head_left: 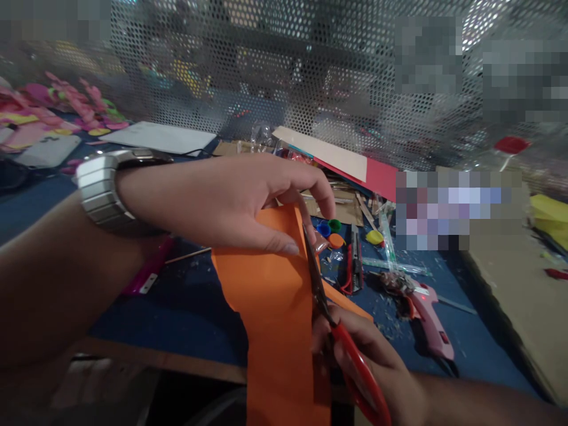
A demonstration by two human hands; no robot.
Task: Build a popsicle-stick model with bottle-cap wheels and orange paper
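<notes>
An orange sheet of paper (pixel 275 307) hangs from my left hand (pixel 248 204), its lower part reaching past the table's front edge. The left thumb lies on the front of the sheet and the fingers curl behind its top, so the hand is closed on it. A metal-banded watch sits on that wrist. Red-handled scissors (pixel 361 378) are in my right hand (pixel 377 355), fingers around the handles. Their dark blades point up and lie along the sheet's right edge. Behind the blades a narrow orange strip slants down to the right.
A pink hot glue gun (pixel 432 325) lies on the blue tabletop at right, near a red utility knife (pixel 354 260). Small coloured caps (pixel 336 241) sit behind the scissors. Cardboard (pixel 510 290) borders the right. Perforated metal mesh (pixel 266 65) stands at the back.
</notes>
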